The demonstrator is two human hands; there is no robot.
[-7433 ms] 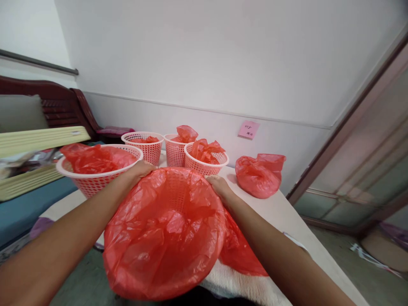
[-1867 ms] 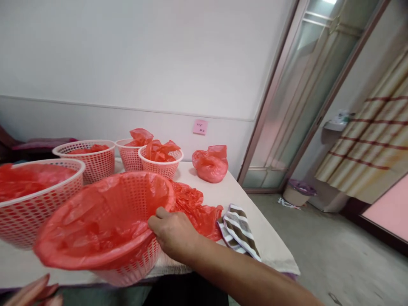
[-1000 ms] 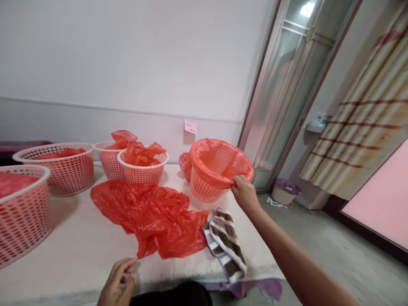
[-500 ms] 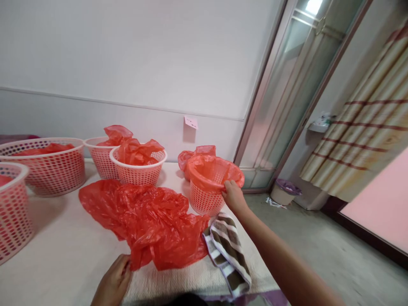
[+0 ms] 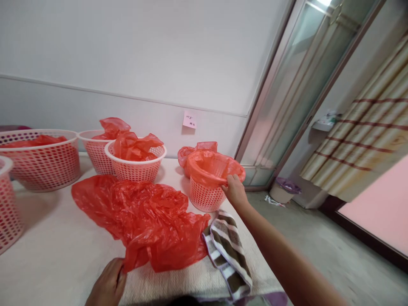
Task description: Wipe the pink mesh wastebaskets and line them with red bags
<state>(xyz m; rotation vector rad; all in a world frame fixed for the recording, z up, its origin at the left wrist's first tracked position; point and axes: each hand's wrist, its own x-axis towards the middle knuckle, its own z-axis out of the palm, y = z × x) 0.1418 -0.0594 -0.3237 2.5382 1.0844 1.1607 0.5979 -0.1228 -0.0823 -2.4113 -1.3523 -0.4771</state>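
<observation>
A pile of crumpled red plastic bags (image 5: 153,225) lies on the white-covered table. My left hand (image 5: 110,280) is closed on the near left corner of this red plastic. At the back right stands a small pink mesh basket (image 5: 205,196) lined with a red plastic bag (image 5: 212,168) folded over its rim. My right hand (image 5: 235,190) is closed on the rim's right side, its fingers on the folded bag edge. Some of the fingertips are hidden. A brown-and-white striped towel (image 5: 228,250) lies folded between the red pile and my right forearm.
More pink mesh baskets holding red plastic stand at left: a large oval one (image 5: 51,168), a round one (image 5: 137,170) and others. Another red bag (image 5: 204,147) sits behind the lined basket. A waste bin (image 5: 282,191) stands on the floor at right. A pink note (image 5: 189,120) is on the wall.
My left hand has shifted slightly left with the corner of the red plastic. My right hand stays on the basket rim. The view has moved a little.
</observation>
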